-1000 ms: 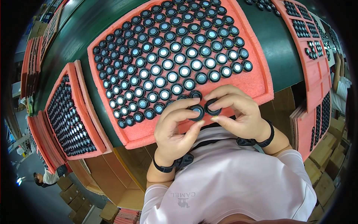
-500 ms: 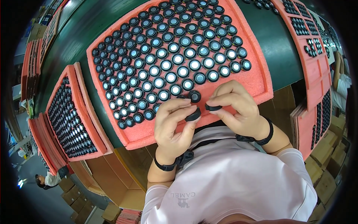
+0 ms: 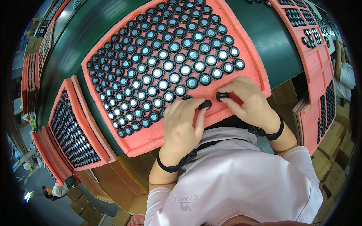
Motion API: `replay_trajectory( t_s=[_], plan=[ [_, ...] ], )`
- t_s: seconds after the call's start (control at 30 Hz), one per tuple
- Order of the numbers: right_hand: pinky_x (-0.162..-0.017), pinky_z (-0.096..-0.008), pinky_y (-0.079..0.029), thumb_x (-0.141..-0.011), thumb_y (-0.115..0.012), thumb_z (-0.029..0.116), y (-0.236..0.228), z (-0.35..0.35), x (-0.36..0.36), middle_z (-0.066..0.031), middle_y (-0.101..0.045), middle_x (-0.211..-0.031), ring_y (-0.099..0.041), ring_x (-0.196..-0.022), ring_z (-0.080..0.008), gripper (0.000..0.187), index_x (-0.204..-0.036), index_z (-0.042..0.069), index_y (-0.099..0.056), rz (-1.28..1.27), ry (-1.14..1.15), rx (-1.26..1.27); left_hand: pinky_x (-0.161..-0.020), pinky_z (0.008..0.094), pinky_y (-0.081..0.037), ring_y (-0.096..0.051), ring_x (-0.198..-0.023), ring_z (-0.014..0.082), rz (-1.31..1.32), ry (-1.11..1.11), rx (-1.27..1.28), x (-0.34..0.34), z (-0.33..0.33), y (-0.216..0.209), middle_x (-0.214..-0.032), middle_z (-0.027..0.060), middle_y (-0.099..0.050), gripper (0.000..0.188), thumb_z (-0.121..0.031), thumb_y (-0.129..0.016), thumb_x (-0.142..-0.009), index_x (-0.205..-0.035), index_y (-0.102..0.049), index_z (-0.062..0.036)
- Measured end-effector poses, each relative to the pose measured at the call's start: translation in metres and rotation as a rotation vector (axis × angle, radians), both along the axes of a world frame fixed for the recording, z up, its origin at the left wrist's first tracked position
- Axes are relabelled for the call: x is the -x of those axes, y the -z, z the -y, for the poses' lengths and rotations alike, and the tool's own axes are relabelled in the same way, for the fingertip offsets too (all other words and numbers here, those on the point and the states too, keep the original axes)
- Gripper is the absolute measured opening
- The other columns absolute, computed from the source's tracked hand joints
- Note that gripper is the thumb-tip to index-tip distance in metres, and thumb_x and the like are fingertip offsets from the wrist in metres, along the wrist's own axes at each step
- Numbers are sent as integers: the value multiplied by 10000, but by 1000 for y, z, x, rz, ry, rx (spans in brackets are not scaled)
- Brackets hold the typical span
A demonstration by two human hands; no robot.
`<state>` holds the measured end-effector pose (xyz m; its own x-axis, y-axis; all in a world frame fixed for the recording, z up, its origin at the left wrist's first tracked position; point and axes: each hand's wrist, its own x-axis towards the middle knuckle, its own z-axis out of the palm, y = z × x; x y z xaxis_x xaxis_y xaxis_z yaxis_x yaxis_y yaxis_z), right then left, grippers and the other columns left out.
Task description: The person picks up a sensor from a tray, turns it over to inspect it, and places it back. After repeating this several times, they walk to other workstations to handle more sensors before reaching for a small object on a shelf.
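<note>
Two small black round parts are in my hands above the near edge of a pink foam tray [image 3: 211, 118]. My left hand [image 3: 183, 122] pinches one black disc-shaped part [image 3: 204, 105] between thumb and fingertips, tilted on edge. Just right of it, my right hand [image 3: 247, 98] grips another black round part [image 3: 222, 97] by thumb and forefinger. The two parts are apart. Rows of similar black parts with pale shiny round centres, such as this pale-centred part [image 3: 200, 67], fill most of the tray. My left fingers hide some of the nearest ones.
The tray lies on a dark green surface [image 3: 277, 45]. To the left stands another filled foam tray [image 3: 104, 155], beside stacked pink trays [image 3: 52, 158]. A sectioned pink tray [image 3: 320, 71] is at the right. Cardboard boxes [image 3: 130, 190] sit below. Other people are at both sides.
Both hands have moved slightly, the left one up and to the right with its part. A part that stood between them on the tray no longer shows there. The view has shifted a little.
</note>
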<state>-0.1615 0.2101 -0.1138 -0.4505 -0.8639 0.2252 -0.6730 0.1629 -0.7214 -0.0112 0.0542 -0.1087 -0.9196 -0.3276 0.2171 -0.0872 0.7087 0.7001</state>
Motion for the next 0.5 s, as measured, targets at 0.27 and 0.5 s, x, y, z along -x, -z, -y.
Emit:
replay_trajectory(
  t_s=[0.27, 0.5],
  plan=[
    [-744, -378, -470, -657, -747, 33, -7, 0, -3, -95, -607, -912, -581, -843, -291, 312, -943, 31, -624, -169, 103, -76, -801, 397, -410, -532, -907, 277, 66, -55, 230, 13, -3, 0, -989, 88, -571, 344, -68, -750, -700, -1020, -625, -51],
    [-746, -376, -472, -654, -754, 40, 0, 13, -8, -95, -601, -947, -584, -848, -287, 304, -923, 44, -613, -197, 88, -70, -831, 407, -396, -498, -977, 298, 93, -127, 226, 14, -3, 5, -1046, 101, -529, 430, -73, -747, -695, -1092, -582, -61]
  ],
)
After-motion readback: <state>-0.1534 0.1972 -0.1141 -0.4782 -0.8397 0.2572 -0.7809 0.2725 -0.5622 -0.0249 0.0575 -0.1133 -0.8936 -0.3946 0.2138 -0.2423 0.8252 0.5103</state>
